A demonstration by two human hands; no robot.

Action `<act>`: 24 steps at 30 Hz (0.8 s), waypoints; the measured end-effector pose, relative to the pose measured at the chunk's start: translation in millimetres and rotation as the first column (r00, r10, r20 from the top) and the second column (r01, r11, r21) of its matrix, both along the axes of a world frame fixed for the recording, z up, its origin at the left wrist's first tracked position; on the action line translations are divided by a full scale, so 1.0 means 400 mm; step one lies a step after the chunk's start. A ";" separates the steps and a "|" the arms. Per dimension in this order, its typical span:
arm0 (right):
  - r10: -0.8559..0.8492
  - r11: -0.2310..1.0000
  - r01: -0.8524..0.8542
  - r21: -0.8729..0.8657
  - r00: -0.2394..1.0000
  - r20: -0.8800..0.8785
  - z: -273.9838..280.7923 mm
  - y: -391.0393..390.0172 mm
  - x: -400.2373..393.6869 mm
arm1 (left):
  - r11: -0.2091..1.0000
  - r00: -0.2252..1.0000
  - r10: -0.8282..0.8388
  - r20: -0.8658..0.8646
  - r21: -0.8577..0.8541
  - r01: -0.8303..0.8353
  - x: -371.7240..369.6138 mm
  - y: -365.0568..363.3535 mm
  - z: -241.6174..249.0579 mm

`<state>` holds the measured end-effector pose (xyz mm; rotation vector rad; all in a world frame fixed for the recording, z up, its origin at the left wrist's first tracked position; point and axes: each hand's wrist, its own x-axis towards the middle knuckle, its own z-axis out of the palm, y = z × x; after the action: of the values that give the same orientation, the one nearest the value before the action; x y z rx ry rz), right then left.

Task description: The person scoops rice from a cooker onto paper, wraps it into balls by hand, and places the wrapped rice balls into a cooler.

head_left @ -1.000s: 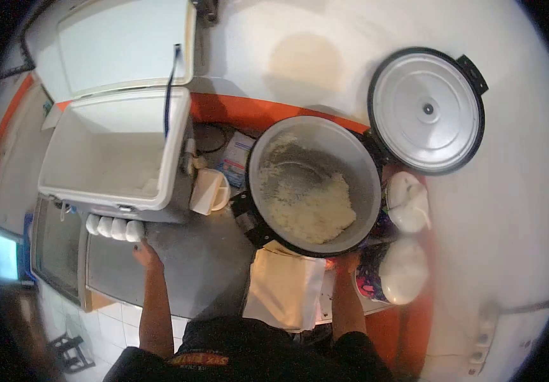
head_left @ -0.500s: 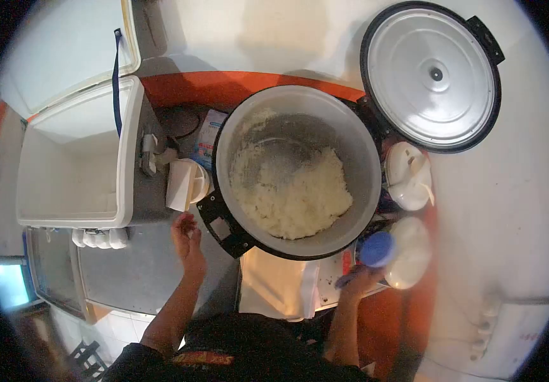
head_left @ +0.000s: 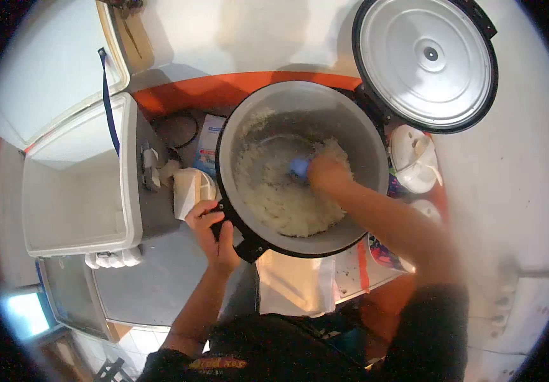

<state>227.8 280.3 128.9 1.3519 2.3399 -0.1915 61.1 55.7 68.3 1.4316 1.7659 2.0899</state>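
Our right hand (head_left: 327,173) has gone from beside the cooker down into the metal pot (head_left: 257,104), taking the blue utensil (head_left: 299,168) with it, so the tool is now at the rice (head_left: 290,210). That hand seems closed round the handle, though blur hides the fingers. Our left hand (head_left: 214,237) has come in to the pot's black latch (head_left: 244,248), thumb and fingers spread; we cannot tell whether it presses there. Rice covers much of the pot's bottom, with grains clinging to the wall. To the left, the cooler box (head_left: 132,213) stands open, pale inner walls showing.
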 end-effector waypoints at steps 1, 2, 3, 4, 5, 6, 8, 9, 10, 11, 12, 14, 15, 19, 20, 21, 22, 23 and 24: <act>0.056 0.996 -0.052 -0.068 0.997 0.054 -0.017 0.005 -0.024 | 1.000 1.000 -0.001 -0.005 0.001 0.001 -0.001 0.010 -0.003; 0.060 0.995 -0.055 -0.079 0.997 0.056 -0.035 0.004 -0.039 | 1.000 0.999 -0.004 0.043 0.022 0.003 0.006 0.009 -0.007; 0.127 0.988 -0.123 -0.096 0.991 0.036 -0.043 0.003 -0.056 | 0.999 0.996 -0.006 0.092 0.043 0.002 0.011 0.003 -0.011; 0.191 0.976 -0.189 -0.104 0.981 0.014 -0.047 0.003 -0.072 | 0.999 0.996 -0.001 0.094 0.041 -0.003 0.011 0.003 -0.015; 0.194 0.976 -0.192 -0.101 0.981 0.016 -0.051 0.003 -0.093 | 0.998 0.998 0.005 0.070 0.064 -0.009 0.010 0.007 -0.017; 0.230 0.938 -0.193 -0.287 0.968 0.103 -0.040 -0.007 -0.124 | 0.996 0.999 0.009 0.048 0.087 -0.013 0.010 0.012 -0.020; 0.276 0.868 -0.163 -0.468 0.944 0.183 -0.041 -0.033 -0.152 | 0.996 0.998 0.005 0.069 0.092 -0.012 0.012 0.013 -0.024; 0.246 0.868 -0.166 -0.468 0.963 0.113 -0.046 -0.054 -0.154 | 0.995 0.996 0.002 0.087 0.094 -0.010 0.014 0.012 -0.026; 0.213 0.869 -0.169 -0.466 0.976 0.042 -0.047 -0.066 -0.153 | 0.996 0.996 -0.002 0.089 0.092 -0.006 0.012 0.012 -0.028; 0.209 0.868 -0.166 -0.467 0.977 0.043 -0.042 -0.067 -0.147 | 0.996 0.997 0.002 0.071 0.085 -0.008 0.010 0.010 -0.029; 0.241 0.840 -0.235 -0.489 0.969 -0.051 -0.018 -0.071 -0.139 | 0.997 0.999 0.005 0.052 0.078 -0.009 0.010 0.009 -0.029; 0.261 0.811 -0.299 -0.503 0.954 -0.146 0.030 -0.084 -0.130 | 0.995 0.999 0.016 0.051 0.096 -0.021 0.014 0.015 -0.027; 0.205 0.822 -0.220 -0.525 0.975 -0.088 0.053 -0.094 -0.127 | 0.993 0.998 0.031 0.049 0.116 -0.037 0.015 0.019 -0.026; 0.031 0.818 -0.177 -0.548 0.964 -0.265 -0.012 -0.112 -0.012 | 0.993 0.996 0.031 0.081 0.111 -0.040 0.012 0.015 -0.027; 0.045 0.819 -0.184 -0.543 0.965 -0.260 0.002 -0.111 -0.002 | 0.993 0.998 0.032 0.061 0.113 -0.039 0.009 0.019 -0.028; -0.113 0.794 -0.050 -0.605 0.967 -0.229 0.091 -0.140 -0.016 | 0.994 0.999 0.031 0.045 0.104 -0.036 0.010 0.011 -0.029; -0.267 0.749 0.080 -0.657 0.945 -0.189 0.141 -0.155 -0.025 | 0.994 0.998 0.042 0.050 0.103 -0.047 0.009 0.008 -0.029; -0.261 0.751 0.077 -0.656 0.947 -0.187 0.141 -0.161 -0.026 | 0.996 0.999 0.034 0.038 0.081 -0.036 0.007 0.005 -0.027; -0.396 0.695 0.126 -0.708 0.888 -0.231 0.137 -0.168 -0.028 | 0.998 1.000 0.022 0.021 0.061 -0.023 0.005 0.003 -0.022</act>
<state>216.6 213.2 183.9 1.3138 1.9669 -1.3687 63.1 57.0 59.3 1.4058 1.7340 2.1798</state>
